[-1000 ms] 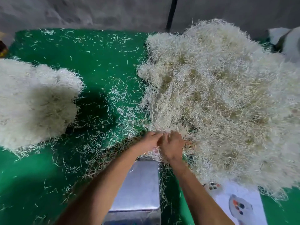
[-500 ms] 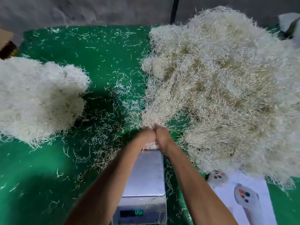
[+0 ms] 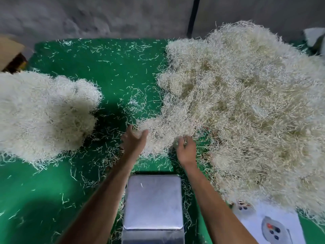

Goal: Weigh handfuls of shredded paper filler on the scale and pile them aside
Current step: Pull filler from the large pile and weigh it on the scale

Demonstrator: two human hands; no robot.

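A big heap of cream shredded paper [image 3: 246, 103] covers the right half of the green mat [image 3: 114, 71]. A clump of shredded paper [image 3: 161, 132] juts from the heap's near-left edge, between my two hands. My left hand [image 3: 133, 140] is spread against the clump's left side, thumb and fingers straight. My right hand [image 3: 185, 148] has its fingers curled down into the clump's right side. The steel scale [image 3: 153, 199] sits just below my hands, with a single shred on its plate. A smaller weighed pile [image 3: 44, 117] lies at the left.
Loose shreds are scattered over the mat between the two piles. A white sheet with printed pictures [image 3: 263, 224] lies at the lower right, partly under the heap. A cardboard box [image 3: 8, 50] stands at the far left, a grey wall and a black pole [image 3: 192, 14] behind.
My hands were pressed together at the heap's near edge above the scale. They have since moved apart and forward, with a clump of shreds now between them.
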